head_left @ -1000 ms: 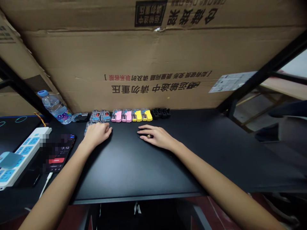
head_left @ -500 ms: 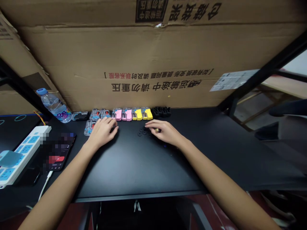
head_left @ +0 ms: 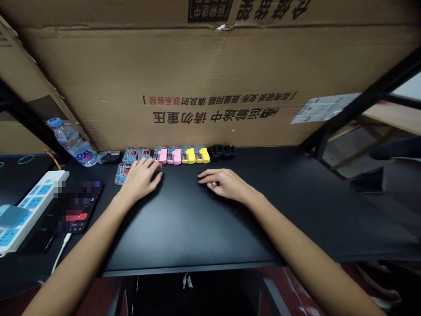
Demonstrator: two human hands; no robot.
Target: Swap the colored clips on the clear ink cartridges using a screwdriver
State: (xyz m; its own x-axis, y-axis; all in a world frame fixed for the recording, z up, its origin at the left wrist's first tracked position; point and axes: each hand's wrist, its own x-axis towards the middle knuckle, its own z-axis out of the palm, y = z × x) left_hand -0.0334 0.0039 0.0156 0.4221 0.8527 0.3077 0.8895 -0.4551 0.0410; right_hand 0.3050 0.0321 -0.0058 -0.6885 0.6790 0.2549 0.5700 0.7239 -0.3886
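Observation:
My left hand rests palm down on the black table, fingers loosely bent, its fingertips just short of a pink clip. A clear clip with blue and red inside lies right beside its thumb side. My right hand lies flat on the table with a ring on one finger. Its fingertips touch a small black ring; other rings are hidden under the hand. Along the back stands a row of clips: clear ones, pink, yellow ones and black ones.
A large cardboard box walls off the back of the table. At the left are a water bottle, a white and blue power strip and a phone on a cable. A black frame post slants at the right.
My left hand slid right, toward the pink clips. My right hand went forward, showing small black rings on the table, then drew back over them.

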